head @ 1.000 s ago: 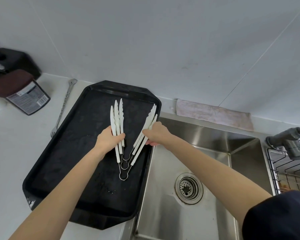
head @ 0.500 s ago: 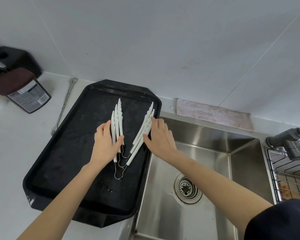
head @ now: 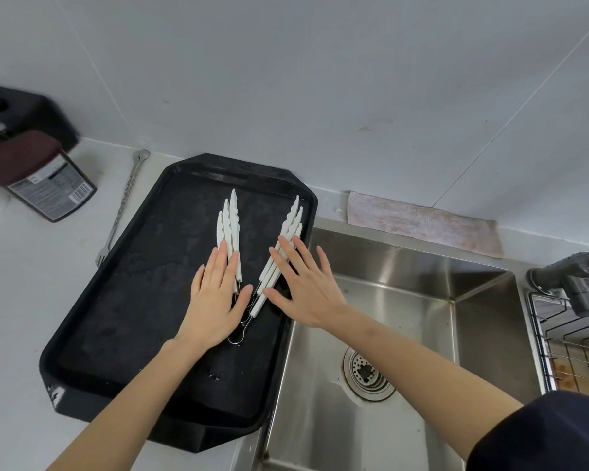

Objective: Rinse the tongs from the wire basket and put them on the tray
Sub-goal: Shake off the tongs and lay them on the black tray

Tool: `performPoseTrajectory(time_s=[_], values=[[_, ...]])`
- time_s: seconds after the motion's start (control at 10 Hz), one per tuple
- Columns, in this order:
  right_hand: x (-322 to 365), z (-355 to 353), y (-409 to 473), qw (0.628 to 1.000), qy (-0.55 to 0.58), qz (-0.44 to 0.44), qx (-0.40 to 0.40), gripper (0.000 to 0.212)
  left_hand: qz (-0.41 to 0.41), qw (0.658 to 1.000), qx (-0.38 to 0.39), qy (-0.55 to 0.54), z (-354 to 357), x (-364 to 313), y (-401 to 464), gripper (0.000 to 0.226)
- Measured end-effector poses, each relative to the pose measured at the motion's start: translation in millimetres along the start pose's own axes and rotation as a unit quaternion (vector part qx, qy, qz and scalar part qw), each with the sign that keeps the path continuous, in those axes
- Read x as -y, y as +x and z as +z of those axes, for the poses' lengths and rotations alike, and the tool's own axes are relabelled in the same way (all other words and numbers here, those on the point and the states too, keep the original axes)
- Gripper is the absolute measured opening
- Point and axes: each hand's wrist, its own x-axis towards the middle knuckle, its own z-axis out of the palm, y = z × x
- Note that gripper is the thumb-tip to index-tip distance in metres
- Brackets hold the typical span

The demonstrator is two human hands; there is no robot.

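Two bare forearms reach in from the near edge, a dark sleeve (head: 541,433) covering the right upper arm at the near right corner. Right of them lies the steel sink (head: 381,351) with its round drain strainer (head: 366,372). Left of the sink, the black tray (head: 123,321) sits on the white counter, wet in patches. On the tray's far half lie the white tongs (head: 232,226), several nested pairs spread in a V, wire loops toward the near side. Flat over the V's left branch rests the left hand (head: 215,300), fingers straight and together; the right hand (head: 306,290) lies over the right branch, fingers straight and spread. Farther right, the wire basket (head: 572,345) sits beside a grey faucet (head: 575,280). Left of the tray lies a long twisted fork (head: 123,207), then a dark labelled container (head: 45,178). A pinkish cloth (head: 422,224) lies against the far wall.
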Motion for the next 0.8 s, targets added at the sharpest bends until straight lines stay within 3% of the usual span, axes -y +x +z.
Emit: performPoseTrajectory(time_s=[0.5, 0.8], values=[[-31, -16, 18, 0.999, -0.026, -0.032, 0.005, 0.069, -0.002, 0.999, 0.019, -0.048, -12, -10, 31, 0.061], [-34, -43, 4, 0.999, -0.014, 0.029, -0.027, 0.068, -0.039, 0.998, 0.039, -0.017, -38, -30, 37, 0.060]])
